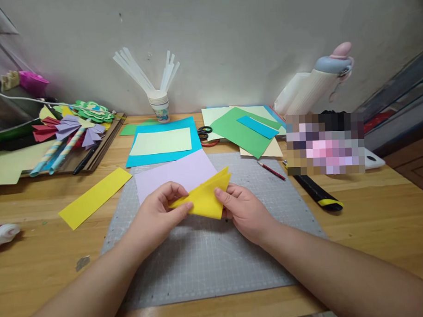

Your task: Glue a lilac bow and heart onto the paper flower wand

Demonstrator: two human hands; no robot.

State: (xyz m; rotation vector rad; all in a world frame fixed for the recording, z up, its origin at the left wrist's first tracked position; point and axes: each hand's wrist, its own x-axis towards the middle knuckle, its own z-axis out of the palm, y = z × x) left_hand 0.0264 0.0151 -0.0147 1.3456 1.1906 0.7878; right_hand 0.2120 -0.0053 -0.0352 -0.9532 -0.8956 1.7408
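A sheet of yellow paper [206, 200], folded into a triangle with layers standing apart at its upper right tip, is held up over the grey cutting mat [201, 260]. My left hand [168, 206] pinches its narrow left corner between thumb and fingers. On the right side, my right hand [243, 206] grips the wide end, thumb in front and fingers behind. Just behind the folded paper lies a lilac sheet [173, 173], partly covered by my left hand and the yellow paper.
Left of the mat lies a yellow strip [95, 197]. Blue paper [163, 158], scissors [205, 132], green paper [241, 134] and a paper cup [160, 108] with white strips stand or lie behind. A pencil [271, 170] and black-yellow cutter [316, 192] are at right; paper flowers [71, 128] at left.
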